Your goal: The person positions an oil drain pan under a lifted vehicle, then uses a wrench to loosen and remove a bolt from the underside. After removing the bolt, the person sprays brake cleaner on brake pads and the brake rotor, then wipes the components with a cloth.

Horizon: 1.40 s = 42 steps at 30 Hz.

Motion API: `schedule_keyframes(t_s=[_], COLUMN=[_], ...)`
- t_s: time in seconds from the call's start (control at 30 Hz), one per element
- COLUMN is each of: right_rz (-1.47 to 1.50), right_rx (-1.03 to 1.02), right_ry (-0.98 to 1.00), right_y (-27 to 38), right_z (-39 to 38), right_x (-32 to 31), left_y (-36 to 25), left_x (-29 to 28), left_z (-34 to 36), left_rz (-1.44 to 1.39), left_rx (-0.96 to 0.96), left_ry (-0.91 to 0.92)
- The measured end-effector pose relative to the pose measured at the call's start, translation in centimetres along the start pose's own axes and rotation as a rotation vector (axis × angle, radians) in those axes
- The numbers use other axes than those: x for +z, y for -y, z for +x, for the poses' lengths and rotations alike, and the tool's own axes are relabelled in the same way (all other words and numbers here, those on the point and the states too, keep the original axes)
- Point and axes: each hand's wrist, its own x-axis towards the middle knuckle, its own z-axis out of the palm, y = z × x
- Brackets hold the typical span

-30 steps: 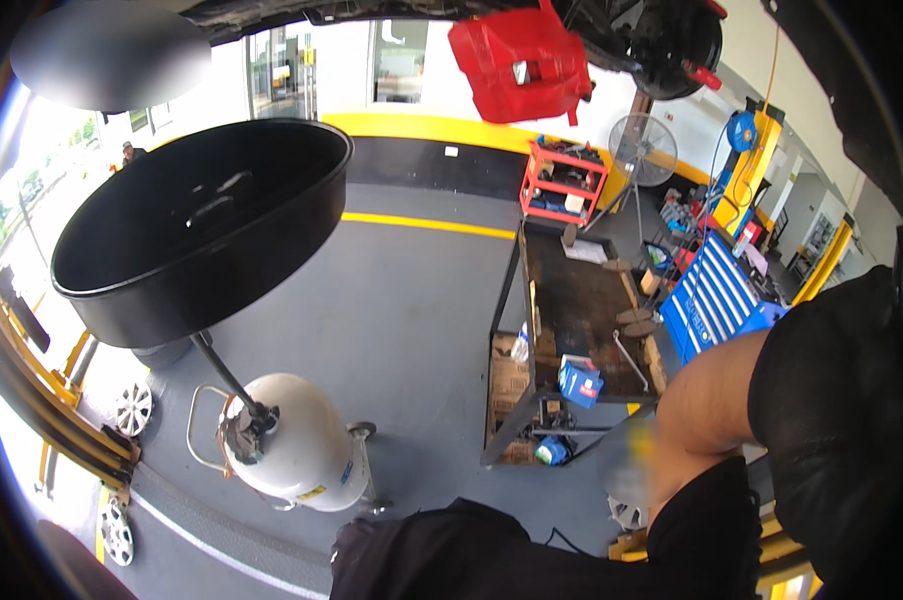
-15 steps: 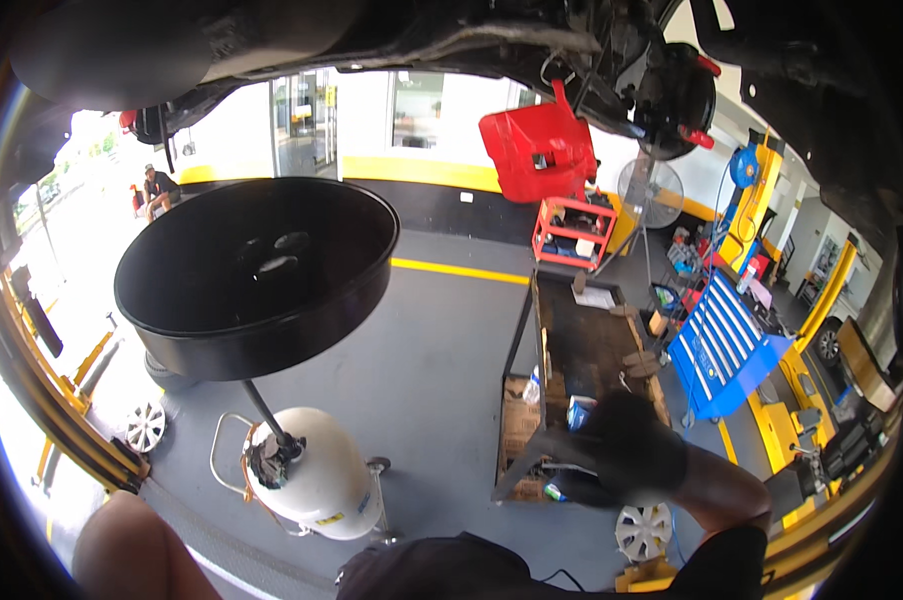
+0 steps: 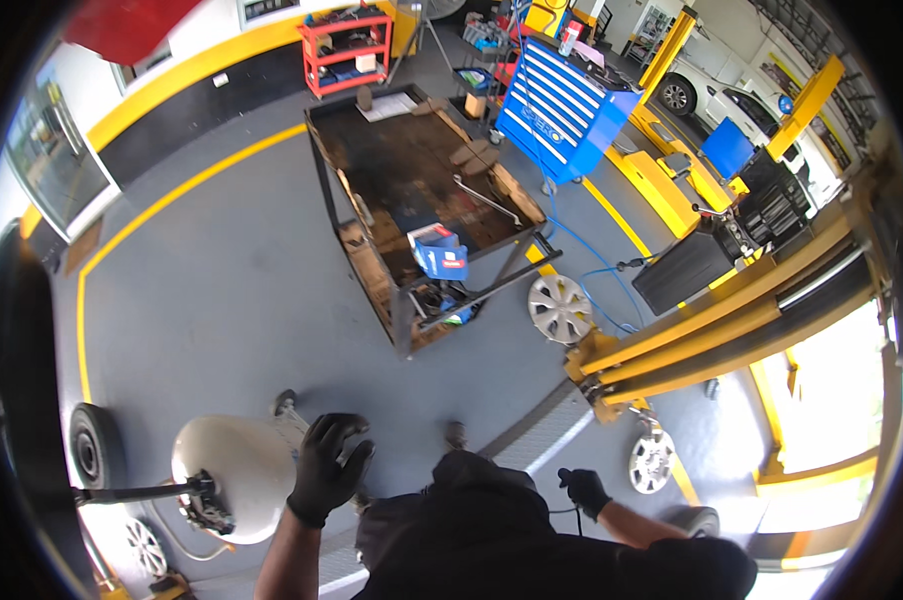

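My left hand (image 3: pixel 330 468), in a black glove, is raised with thumb and fingers apart and nothing in it. Beside it stands the pale rounded tank (image 3: pixel 242 470) of a wheeled oil drainer, its dark pole (image 3: pixel 137 493) reaching left. My right hand (image 3: pixel 584 490), also gloved in black, is held low to the right with its fingers curled closed; what they hold, if anything, I cannot make out. A thin black cord hangs just below it. Ahead of both hands is a dark metal trolley (image 3: pixel 372 150), bearing a blue-and-white box (image 3: pixel 440 252) and a long-handled metal tool (image 3: pixel 487 200).
A blue tool chest (image 3: pixel 562 110) stands beyond the trolley, with a red cart (image 3: pixel 347 50) at the back. A blue hose (image 3: pixel 592 235) runs over the floor near a wheel cover (image 3: pixel 560 308). To the right rises a yellow lift post (image 3: pixel 722 310). A tyre (image 3: pixel 94 445) lies left.
My view has swung right and down. The drainer's black pan has left the picture, and the trolley appears further left. My left hand has come into view; my right hand is lower, away from the trolley.
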Motion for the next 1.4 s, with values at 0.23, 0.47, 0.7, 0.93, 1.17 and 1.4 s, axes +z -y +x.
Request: schedule_keyframes(t_s=[0.23,0.47,0.7,0.93,1.17,1.4], right_rz=[0.073,-0.320,-0.464,-0.266,0.634,1.125], right_rx=[0.261,-0.271,-0.821,-0.899,-0.887,-0.328], right_ry=[-0.150,0.061,-0.109,-0.113,0.478,1.068], right_y=[-10.5,-4.8,9.0,22.2,40.2,63.5], right_z=[6.7,22.6,40.0,52.0,56.3,61.4], right_x=[-9.1,-19.6,-28.3,-40.2,-41.2,-47.8], left_y=[5.2,3.3,3.8,1.3,-9.9,-7.4], left_x=[24.2,38.3,42.4,51.2,57.1,50.2], left_z=[12.7,20.2,28.0,46.8,66.4,74.8], left_rz=[-0.064,-0.147,0.049,-0.334,-0.221,-0.234], left_rx=[0.028,0.028,-0.017,-0.070,0.187,0.190], left_ry=[0.190,0.366,0.517,0.287,0.059,0.045])
